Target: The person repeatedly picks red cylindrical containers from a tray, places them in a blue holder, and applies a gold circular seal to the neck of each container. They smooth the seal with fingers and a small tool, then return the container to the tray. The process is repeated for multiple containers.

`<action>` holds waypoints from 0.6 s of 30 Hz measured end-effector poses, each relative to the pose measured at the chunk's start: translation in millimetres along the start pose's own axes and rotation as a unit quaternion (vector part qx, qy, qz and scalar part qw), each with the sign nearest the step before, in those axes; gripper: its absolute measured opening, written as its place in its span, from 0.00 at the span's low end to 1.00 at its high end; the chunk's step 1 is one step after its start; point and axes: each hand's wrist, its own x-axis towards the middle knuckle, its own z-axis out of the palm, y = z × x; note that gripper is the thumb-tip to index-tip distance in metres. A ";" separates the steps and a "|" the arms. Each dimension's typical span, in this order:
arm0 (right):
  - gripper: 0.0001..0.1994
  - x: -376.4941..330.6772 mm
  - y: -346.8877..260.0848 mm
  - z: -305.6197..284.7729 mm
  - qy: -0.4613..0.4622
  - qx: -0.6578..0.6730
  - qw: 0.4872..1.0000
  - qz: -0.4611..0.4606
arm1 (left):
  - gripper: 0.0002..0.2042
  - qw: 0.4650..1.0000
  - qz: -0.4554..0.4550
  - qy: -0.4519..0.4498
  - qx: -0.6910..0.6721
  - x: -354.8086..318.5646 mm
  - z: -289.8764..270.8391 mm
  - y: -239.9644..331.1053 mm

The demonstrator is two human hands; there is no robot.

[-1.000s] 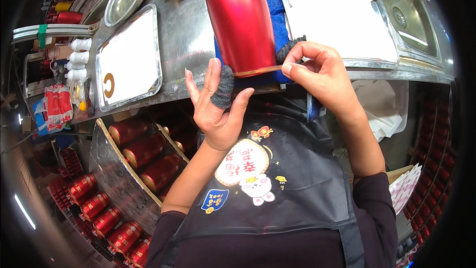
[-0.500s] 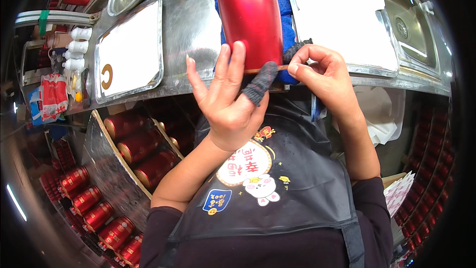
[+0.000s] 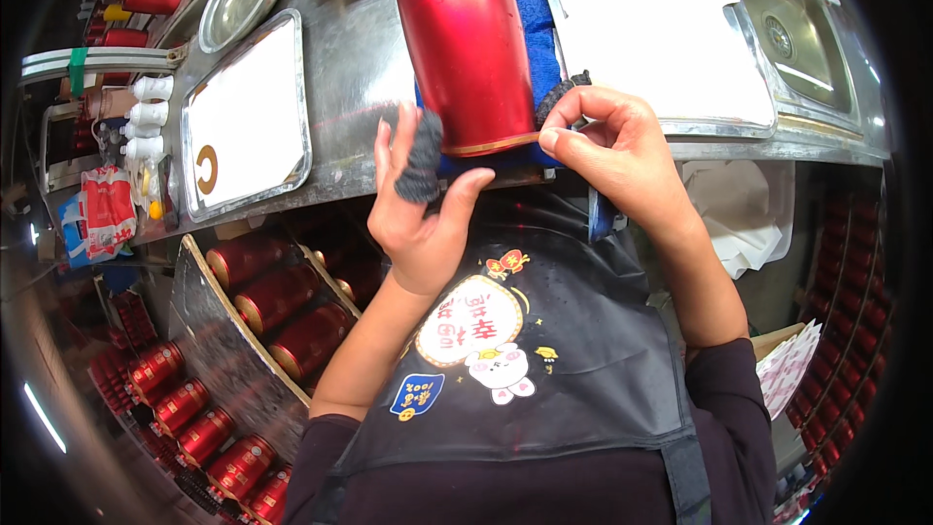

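Observation:
A glossy red bottle-shaped vessel (image 3: 462, 49) lies on a folded blue towel (image 3: 536, 24), its base end towards me. Along that base edge runs a thin gold strip (image 3: 491, 147). Thumb and index finger of my right hand (image 3: 614, 141) pinch the strip at its right end, beside the vessel. My left hand (image 3: 418, 219) is just left of the base, apart from it, with its fingers stretched and the thumb spread. It holds nothing. Dark knitted finger covers sit on an index finger of each hand.
A white-lined tray (image 3: 248, 112) with a gold C-shaped ring (image 3: 207, 169) stands left; a larger white-covered tray (image 3: 651, 29) is right, beside a metal sink (image 3: 807, 49). Red vessels (image 3: 277, 297) fill a crate below the counter edge. A round metal dish (image 3: 241, 0) lies far left.
My left hand has come off the vessel and the strip, moving left with its thumb spread. The strip now lies along the base edge. My right hand keeps its pinch.

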 end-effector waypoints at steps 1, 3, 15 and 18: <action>0.05 0.6 0.2 0.0 -0.003 0.002 1.000 -0.006 | 0.23 0.999 0.030 0.004 0.016 -3.1 -1.0 -0.6; 0.05 1.1 1.5 0.1 -0.003 0.006 1.000 -0.008 | 0.21 0.998 0.049 -0.002 0.025 -6.1 -1.2 -2.4; 0.05 1.4 -0.3 -1.5 -0.001 -0.004 1.000 0.005 | 0.15 0.976 0.141 -0.031 0.160 8.0 -0.6 12.5; 0.05 2.7 2.2 -0.7 0.002 -0.004 1.000 0.001 | 0.14 0.968 0.175 -0.038 0.173 17.9 3.8 18.3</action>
